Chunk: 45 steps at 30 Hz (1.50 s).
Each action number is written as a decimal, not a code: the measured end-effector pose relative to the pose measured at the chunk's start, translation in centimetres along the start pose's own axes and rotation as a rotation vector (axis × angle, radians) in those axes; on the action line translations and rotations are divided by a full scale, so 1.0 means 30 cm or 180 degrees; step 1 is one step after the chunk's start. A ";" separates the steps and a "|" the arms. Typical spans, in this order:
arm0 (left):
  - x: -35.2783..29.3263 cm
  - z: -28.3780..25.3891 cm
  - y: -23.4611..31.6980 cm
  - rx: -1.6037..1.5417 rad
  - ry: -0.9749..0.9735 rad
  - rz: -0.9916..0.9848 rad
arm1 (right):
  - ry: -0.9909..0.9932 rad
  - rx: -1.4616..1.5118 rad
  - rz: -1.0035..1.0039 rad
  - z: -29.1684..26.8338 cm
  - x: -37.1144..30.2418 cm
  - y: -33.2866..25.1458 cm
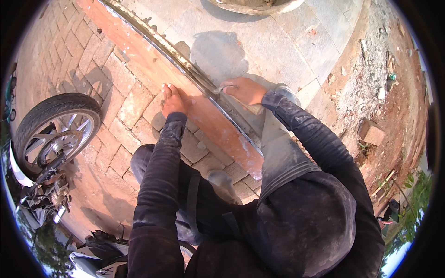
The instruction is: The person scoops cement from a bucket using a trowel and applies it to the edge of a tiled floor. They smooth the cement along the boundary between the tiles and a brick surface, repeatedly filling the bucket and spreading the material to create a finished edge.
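A long orange-brown board (204, 111) runs diagonally along the edge of a grey tiled slab. My left hand (174, 102) rests on this board, its fingers laid against the surface and holding nothing. Closed around a trowel (219, 89), my right hand (245, 91) is just beyond the board, over the slab edge. The trowel's bent metal neck shows in front of the fingers; its blade is hard to make out. Wet grey mortar (185, 65) lies in a strip between the board and the tiles.
A round basin (259, 8) stands on the tiles at the top. At left is a motorcycle wheel (58, 134) on brick paving (125, 106). Rubble and a loose brick (371, 132) lie on soil at right. A dark cap (306, 222) covers the lower middle.
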<state>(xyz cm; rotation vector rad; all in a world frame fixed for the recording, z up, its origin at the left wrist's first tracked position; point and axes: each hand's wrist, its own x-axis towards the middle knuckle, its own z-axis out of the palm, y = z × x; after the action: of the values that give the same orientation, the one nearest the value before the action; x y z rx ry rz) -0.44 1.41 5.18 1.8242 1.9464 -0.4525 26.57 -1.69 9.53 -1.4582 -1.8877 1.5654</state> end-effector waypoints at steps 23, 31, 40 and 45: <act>-0.005 -0.001 0.006 0.0085 0.0090 0.0034 | -0.0450 0.0634 0.0883 -0.021 -0.300 -0.126; -0.015 -0.007 0.002 0.0205 0.0158 0.0072 | -0.0771 0.1055 0.1298 -0.060 -0.292 -0.223; -0.014 -0.012 -0.007 0.0155 0.0093 0.0013 | -0.0614 0.1608 0.1496 -0.070 -0.314 -0.171; -0.013 -0.010 -0.001 0.0133 0.0062 0.0012 | -0.0233 0.0910 0.1032 -0.035 -0.293 -0.135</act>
<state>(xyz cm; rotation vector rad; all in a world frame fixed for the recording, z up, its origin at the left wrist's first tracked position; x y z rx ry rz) -0.47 1.23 5.64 1.8646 1.9600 -0.4795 29.22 -7.88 16.58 -1.6512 -1.4356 1.9627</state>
